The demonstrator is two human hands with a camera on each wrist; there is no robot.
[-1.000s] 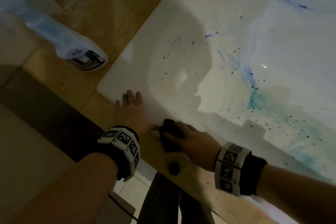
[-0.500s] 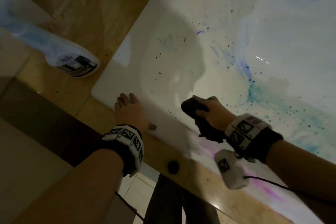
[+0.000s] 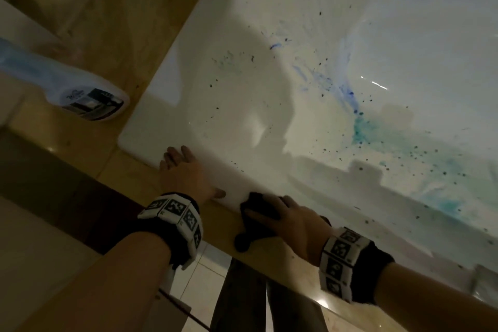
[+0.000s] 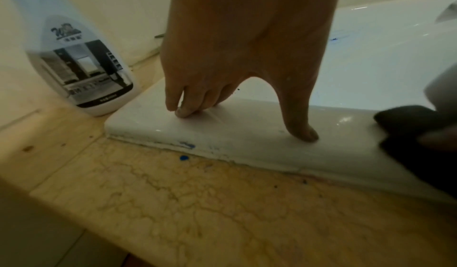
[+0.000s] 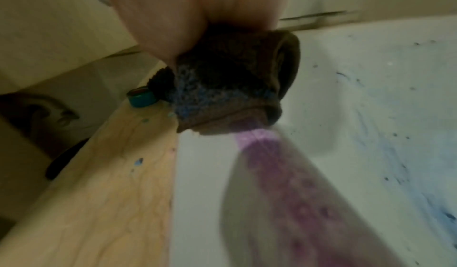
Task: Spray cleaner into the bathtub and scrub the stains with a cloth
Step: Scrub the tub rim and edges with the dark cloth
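The white bathtub point(image 3: 269, 105) carries blue and teal smears and dark specks across its inside. My left hand point(image 3: 186, 170) lies flat on the near rim point(image 4: 247, 134), fingers point(image 4: 180, 111) and thumb pressed to the white edge. Just right of it, my right hand point(image 3: 285, 218) grips a bunched dark cloth point(image 3: 256, 213) against the rim; the right wrist view shows the cloth point(image 5: 230, 87) held over a purple streak point(image 5: 284, 183) along the rim. The white spray bottle point(image 3: 89, 100) stands on the ledge at the tub's left corner point(image 4: 81, 64).
A beige marbled ledge point(image 3: 107, 35) borders the tub on the left and near side point(image 4: 197, 202). A small teal cap point(image 5: 142, 97) sits on the ledge by the cloth. Tiled floor and my dark trouser legs point(image 3: 242, 299) show below the ledge.
My right hand, which had swung the cloth out over the tub's inner wall, has come back left onto the near rim beside my left hand. The left hand has stayed put.
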